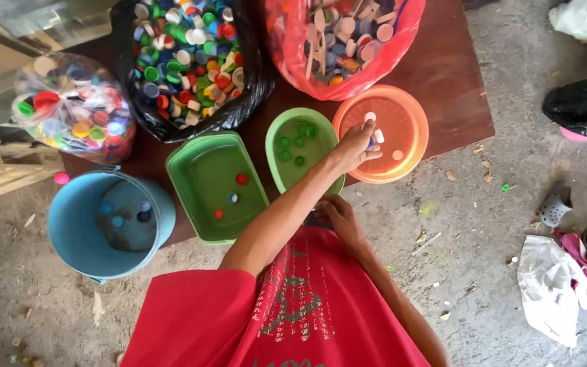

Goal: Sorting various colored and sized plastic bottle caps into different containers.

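Nearest the camera, the person's right hand point(338, 216) rested against the red shirt point(307, 306) at the table's edge, fingers curled loosely inward; whether it held anything could not be told. The left arm reached out across the round green bowl point(292, 175), which held a few green caps; the left hand point(356, 146) hovered over the near rim of the orange bowl point(409, 115), its fingers pinched on a small cap point(373, 141) that looked white with some blue, just above a few white caps lying in that bowl. Left of the green bowl sat a rectangular green tray point(198, 197) with a few red and mixed caps; further left, off the table, stood a blue bucket point(73, 224) holding several bluish caps. Beyond these, a black bag point(246, 88), a clear bag point(69, 109) and a red bag point(300, 61) lay heaped with mixed bottle caps on the brown table point(453, 81).
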